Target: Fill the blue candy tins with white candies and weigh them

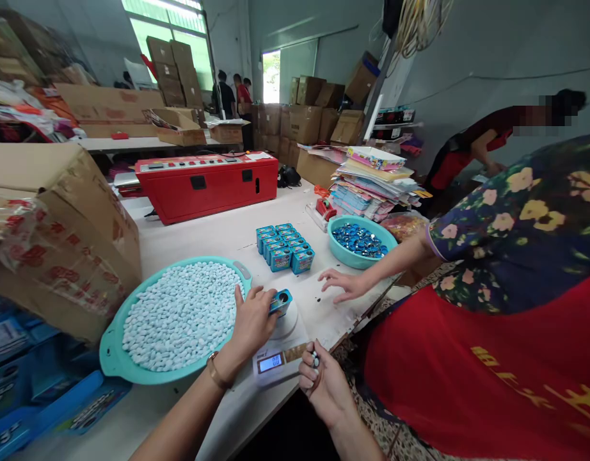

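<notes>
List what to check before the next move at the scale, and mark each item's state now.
1. Left hand grip on the small blue container: ok, fingers closed around it above the scale.
2. Container seated flat on the scale's pan: cannot tell, it looks tilted and the hand hides its base.
3. Scale display lit: ok; digits too small to trust.
4. Right hand holding white pieces: ok, pinched in the fingers.
5. Co-worker's hand off the scale: ok, flat on the table beside it.
</notes>
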